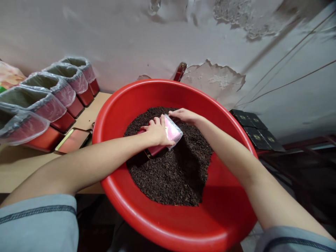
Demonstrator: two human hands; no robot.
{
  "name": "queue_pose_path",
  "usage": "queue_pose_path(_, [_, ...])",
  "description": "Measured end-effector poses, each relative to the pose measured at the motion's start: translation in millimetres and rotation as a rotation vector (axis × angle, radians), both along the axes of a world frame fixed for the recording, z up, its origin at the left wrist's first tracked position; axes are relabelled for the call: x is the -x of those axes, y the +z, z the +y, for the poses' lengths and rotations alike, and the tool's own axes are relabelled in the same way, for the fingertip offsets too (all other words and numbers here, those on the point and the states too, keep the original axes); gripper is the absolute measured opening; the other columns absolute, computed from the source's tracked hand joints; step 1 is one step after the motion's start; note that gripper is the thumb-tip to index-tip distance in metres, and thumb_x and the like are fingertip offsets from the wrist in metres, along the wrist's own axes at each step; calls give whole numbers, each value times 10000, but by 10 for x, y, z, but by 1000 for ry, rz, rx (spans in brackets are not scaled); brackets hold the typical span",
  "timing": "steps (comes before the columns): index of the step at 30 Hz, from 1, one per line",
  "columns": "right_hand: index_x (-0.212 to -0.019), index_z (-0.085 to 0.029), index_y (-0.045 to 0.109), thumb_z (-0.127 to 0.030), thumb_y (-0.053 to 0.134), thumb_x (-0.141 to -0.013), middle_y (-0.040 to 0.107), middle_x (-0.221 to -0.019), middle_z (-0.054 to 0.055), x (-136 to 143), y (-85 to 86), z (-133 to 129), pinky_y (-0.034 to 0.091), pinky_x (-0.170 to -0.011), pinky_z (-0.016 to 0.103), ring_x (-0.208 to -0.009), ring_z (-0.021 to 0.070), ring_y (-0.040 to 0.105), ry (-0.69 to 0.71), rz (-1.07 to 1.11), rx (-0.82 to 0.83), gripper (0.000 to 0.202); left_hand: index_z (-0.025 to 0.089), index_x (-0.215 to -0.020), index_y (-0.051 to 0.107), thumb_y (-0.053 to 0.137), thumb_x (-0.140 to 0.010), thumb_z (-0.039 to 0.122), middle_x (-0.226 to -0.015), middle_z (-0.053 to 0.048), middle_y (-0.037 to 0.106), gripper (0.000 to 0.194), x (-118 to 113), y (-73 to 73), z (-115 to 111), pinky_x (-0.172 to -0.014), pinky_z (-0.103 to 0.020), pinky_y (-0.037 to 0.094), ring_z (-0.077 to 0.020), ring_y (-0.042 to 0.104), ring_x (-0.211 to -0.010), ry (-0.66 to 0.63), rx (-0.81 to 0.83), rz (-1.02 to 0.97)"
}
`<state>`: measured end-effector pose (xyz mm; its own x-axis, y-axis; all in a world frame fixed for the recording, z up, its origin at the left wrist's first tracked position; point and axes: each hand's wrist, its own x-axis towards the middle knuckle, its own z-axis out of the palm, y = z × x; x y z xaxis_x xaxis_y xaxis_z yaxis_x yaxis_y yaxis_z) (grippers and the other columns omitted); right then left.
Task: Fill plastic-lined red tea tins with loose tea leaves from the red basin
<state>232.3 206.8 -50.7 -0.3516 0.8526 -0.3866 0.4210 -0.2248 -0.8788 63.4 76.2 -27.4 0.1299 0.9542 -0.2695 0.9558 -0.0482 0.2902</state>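
Observation:
A red tin (156, 149) with a clear plastic liner (173, 131) folded over its mouth lies tilted on dark, loose dried leaves resembling tea (168, 185). Wrapped over the tin's side and liner, my left hand (157, 132) grips it with fingers spread. My right hand (185, 116) is beside the tin's mouth at the far edge, fingers stretched toward it; its fingertips are partly hidden and I cannot tell if they touch the liner. The leaves fill the bottom of a large red plastic tub (178, 232).
Several red tins with plastic liners (56, 89) stand in a row on the wooden table (86, 117) at left, near a flat tin lid (74, 140). Black boxes (256, 129) sit right of the tub. A peeling wall (118, 38) rises behind.

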Motion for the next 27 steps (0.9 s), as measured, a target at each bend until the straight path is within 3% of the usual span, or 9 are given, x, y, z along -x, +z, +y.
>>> queue_pose_path(2, [-841, -198, 802, -579, 723, -930, 828, -921, 103, -206, -6, 231, 592, -851, 390, -862, 242, 757, -112, -93, -206, 399, 250, -1722, -84, 825, -613, 745, -1702, -224, 243, 1516, -4, 27, -11, -1098, -799, 403, -530, 337, -1406, 6, 16, -2])
queue_pose_path(5, [-973, -189, 804, -588, 630, -982, 819, -1136, 108, -406, -215, 470, 494, -1109, 419, -1150, 242, 731, -350, -154, -500, 436, 257, -1720, -93, 826, -619, 735, -1699, -223, 242, 1512, -13, 58, -22, -1092, -813, 396, -537, 338, -1397, 8, 28, -1])
queue_pose_path(8, [-1083, -194, 787, -562, 532, -1025, 759, -1330, 103, -412, -551, 515, 364, -1239, 421, -1360, 229, 623, -420, -172, -565, 451, 248, -1723, -78, 820, -633, 737, -1693, -229, 251, 1494, -27, 69, -24, -1082, -814, 403, -534, 354, -1383, 3, 26, 13])
queue_pose_path(12, [-1036, -226, 779, -562, 535, -1008, 705, -1420, 94, -292, -847, 440, 296, -1276, 403, -1421, 229, 556, -425, -184, -549, 416, 203, -1728, -43, 816, -649, 748, -1681, -242, 270, 1483, -44, 76, -16, -1084, -799, 418, -519, 359, -1379, -18, 36, 36])
queue_pose_path(16, [-963, -241, 777, -601, 661, -919, 795, -1204, 54, -269, -838, 363, 399, -1203, 407, -1269, 252, 655, -350, -155, -470, 380, 238, -1721, -92, 823, -642, 749, -1682, -230, 267, 1504, -51, 89, -11, -1078, -795, 425, -511, 362, -1373, -13, 41, 46])
queue_pose_path(19, [-899, -231, 767, -664, 662, -889, 825, -996, 41, -257, -754, 278, 528, -1055, 399, -1061, 257, 736, -299, -86, -374, 446, 233, -1720, -96, 817, -648, 747, -1680, -232, 265, 1498, -52, 85, -13, -1076, -802, 419, -525, 353, -1374, -15, 48, 37])
queue_pose_path(22, [-824, -236, 736, -683, 662, -867, 809, -832, 41, -193, -687, 166, 590, -916, 391, -869, 260, 754, -407, 101, -178, 456, 218, -1725, -61, 825, -638, 744, -1691, -239, 242, 1497, -57, 70, -8, -1091, -799, 409, -534, 346, -1377, -13, 45, 31])
queue_pose_path(27, [-812, -261, 699, -472, 713, -827, 796, -794, 9, -116, -591, 4, 603, -849, 378, -789, 243, 740, -555, 248, -24, 211, 219, -1728, -39, 820, -641, 750, -1710, -236, 222, 1484, -61, 68, 5, -1097, -789, 414, -517, 347, -1399, 0, 47, 42])
